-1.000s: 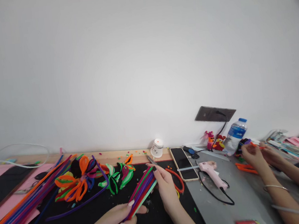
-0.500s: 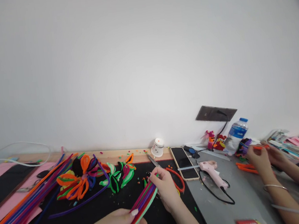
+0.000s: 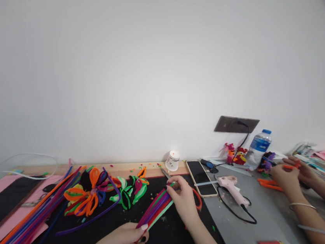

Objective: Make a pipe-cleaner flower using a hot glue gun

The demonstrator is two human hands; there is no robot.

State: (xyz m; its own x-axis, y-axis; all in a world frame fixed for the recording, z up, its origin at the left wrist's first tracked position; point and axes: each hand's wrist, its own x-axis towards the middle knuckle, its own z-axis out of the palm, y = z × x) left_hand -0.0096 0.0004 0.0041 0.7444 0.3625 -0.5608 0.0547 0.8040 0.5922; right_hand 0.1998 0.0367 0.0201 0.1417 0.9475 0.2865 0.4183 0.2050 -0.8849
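Note:
A bundle of fuzzy pipe cleaners (image 3: 157, 210) in purple, magenta, red, green and pale mint stretches between my two hands over the black mat. My left hand (image 3: 131, 239) is closed round its lower end, thumb on top. Near the upper end, my right hand (image 3: 183, 198) pinches the bundle between thumb and fingers. Scissors (image 3: 165, 172) lie just behind my right hand, their handles partly hidden by it. Left of the bundle rest a multicoloured pipe-cleaner flower (image 3: 92, 192) and smaller green looped pieces (image 3: 125, 194).
Long loose pipe cleaners (image 3: 29, 215) spread at the left. A white cup (image 3: 172, 161), a phone (image 3: 201, 178), a pink glue gun (image 3: 232, 192) with its cord and a water bottle (image 3: 258, 149) stand or lie to the right. A co-worker's hands (image 3: 287, 174) hold orange pipe cleaners.
The bundle has straightened, its strands lying closer together. My left hand has shifted slightly left and down its lower end; my right hand has moved a little right. The view has shifted slightly.

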